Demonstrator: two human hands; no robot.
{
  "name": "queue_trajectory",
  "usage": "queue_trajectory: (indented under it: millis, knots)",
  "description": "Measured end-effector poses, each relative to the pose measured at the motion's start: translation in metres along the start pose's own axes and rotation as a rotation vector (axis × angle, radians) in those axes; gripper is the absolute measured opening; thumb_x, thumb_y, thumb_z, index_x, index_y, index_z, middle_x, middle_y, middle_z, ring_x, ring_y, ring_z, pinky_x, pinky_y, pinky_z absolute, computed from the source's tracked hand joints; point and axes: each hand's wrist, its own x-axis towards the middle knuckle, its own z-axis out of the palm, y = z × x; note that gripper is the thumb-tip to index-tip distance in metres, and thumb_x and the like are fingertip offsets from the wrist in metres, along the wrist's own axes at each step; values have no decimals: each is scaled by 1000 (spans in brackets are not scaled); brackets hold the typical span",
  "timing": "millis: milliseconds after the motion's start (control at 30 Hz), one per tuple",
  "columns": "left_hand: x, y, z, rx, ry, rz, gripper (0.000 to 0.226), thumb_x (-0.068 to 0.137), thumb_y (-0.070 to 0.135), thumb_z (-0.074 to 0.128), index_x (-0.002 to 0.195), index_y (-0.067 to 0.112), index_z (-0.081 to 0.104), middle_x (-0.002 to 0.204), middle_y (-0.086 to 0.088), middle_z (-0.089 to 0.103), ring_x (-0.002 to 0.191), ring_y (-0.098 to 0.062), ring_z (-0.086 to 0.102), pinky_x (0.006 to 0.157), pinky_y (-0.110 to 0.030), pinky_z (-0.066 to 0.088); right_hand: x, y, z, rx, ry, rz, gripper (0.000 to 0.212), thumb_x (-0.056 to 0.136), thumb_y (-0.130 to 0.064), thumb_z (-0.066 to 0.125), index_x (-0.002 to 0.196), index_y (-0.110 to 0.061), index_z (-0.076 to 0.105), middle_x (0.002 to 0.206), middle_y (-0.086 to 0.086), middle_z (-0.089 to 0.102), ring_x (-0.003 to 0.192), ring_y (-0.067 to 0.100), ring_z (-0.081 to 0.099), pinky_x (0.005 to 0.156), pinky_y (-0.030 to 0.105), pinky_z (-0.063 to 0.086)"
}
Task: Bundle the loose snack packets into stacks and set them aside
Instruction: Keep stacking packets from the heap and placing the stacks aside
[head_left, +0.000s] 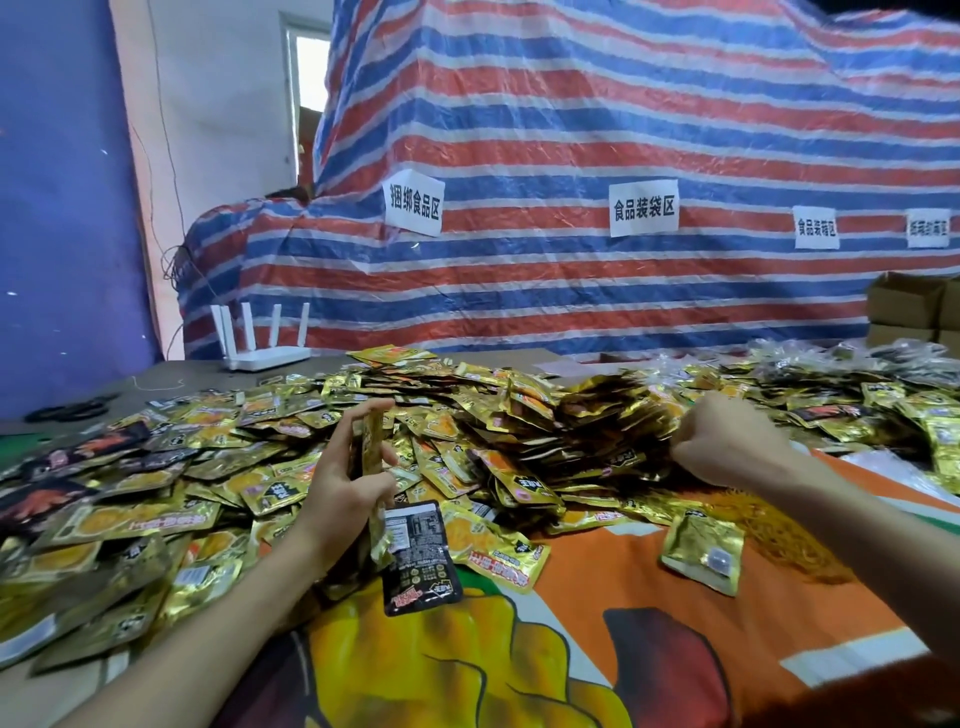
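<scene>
Snack packets (519, 415): loose gold heap across the table (156, 376), from 9 to 3 o'clock.
Left hand (348, 478): at the heap's 7 o'clock edge, fingers and thumb clamped on a thin stack (373, 441) held upright on edge.
Right hand (727, 441): at 3 o'clock, fingers curled into the heap; too blurred to tell whether it grips a packet.
Slip risk: glossy foil likely slides, so a slack pinch could fan the thin stack out.
Mix risk: the black packet (418, 556), at the left hand's 5 o'clock, could get gathered in with the gold ones.
Drag risk: a hasty pull may sweep neighbouring packets along.
</scene>
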Motion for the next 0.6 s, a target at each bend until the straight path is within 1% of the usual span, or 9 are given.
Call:
queue_trajectory:
  millis: [33,133,200,233,267,333,400,500,600]
  knots:
    - [0,3,0,-50,11,-34,73,62,-8,54,125,29,59,87,-16,56,62,-27,50,60,-40,46,-5,-17,0,159,-57,-62,15,88,-10,67,75,-16,73,75,0,71,66,15,67,56,30,57]
    - [1,9,-2,-199,7,-141,79,54,-5,51,128,23,58,99,-23,67,60,-27,55,56,-37,50,-20,-83,11,578,-231,-251,15,89,-15,73,76,-21,76,71,-4,74,61,2,68,51,14,49]
    - [-1,11,-3,-323,-28,-247,82,53,-6,50,132,17,56,104,-24,70,63,-27,57,56,-36,51,-21,-127,27,738,-286,-321,11,90,-18,74,80,-19,77,72,-4,75,56,0,65,53,16,48]
    - [-2,13,-6,-369,-40,-310,81,52,-5,51,131,11,57,100,-23,71,64,-26,57,55,-35,51,-20,-151,37,820,-331,-334,8,90,-18,75,83,-17,78,72,-5,75,54,-1,63,52,17,48]
    - [-3,14,-5,-402,-53,-386,78,50,-5,52,127,3,59,92,-20,70,65,-26,58,54,-33,51,-21,-168,45,906,-384,-328,5,90,-19,75,87,-17,79,72,-7,74,54,-1,62,51,18,46]
    - [-4,16,-9,-399,-35,-489,63,43,-3,57,106,-7,65,84,-19,64,64,-29,59,55,-32,51,-23,-200,62,1102,-481,-311,5,89,-19,76,91,-16,80,73,-6,73,58,3,60,52,20,44]
    - [-2,16,-13,-373,8,-497,53,43,-2,58,96,-8,65,82,-20,60,62,-31,60,55,-33,52,-26,-219,78,1263,-446,-282,5,88,-19,77,88,-17,81,73,-4,74,63,6,61,56,24,44]
    - [5,10,-19,-295,76,-508,36,61,-6,53,95,-6,65,74,-19,61,55,-29,60,49,-31,52,-32,-222,101,1274,-323,-359,17,85,-21,77,75,-34,82,76,-8,76,68,0,66,63,20,47]
    - [8,5,-21,-155,85,-554,28,54,3,58,81,0,67,63,-14,64,54,-24,63,52,-25,51,-36,-211,113,1183,-313,-477,20,85,-16,76,72,-30,81,72,-5,75,65,1,67,60,12,49]
